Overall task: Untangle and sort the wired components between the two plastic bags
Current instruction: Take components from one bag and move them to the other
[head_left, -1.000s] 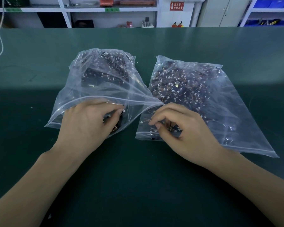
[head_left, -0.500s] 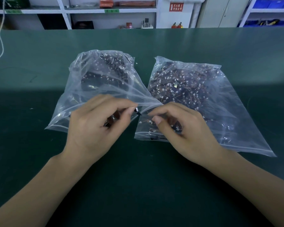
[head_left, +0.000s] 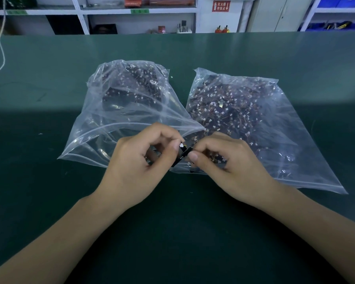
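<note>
Dead centre of the green table, right between the two bag mouths: left hand and right hand meeting fingertip to fingertip, both pinching the same small black wired component. Thumb and curled fingers of each closed tight on it, one end per hand. Tiny white plug showing at its top, bit of wire too, rest buried behind fingers, so shape hard to call. Left plastic bag at 11 o'clock from the hands, puffed up, mouth gaping toward the wrists. Right plastic bag at 1 o'clock, lying flatter, stuffed with a tangle of dark parts and white plugs. Contents of both blurred by shiny plastic, no counting possible. White cable at 10 o'clock, cut off by the frame edge. Shelves at 12, contents too small to read.
</note>
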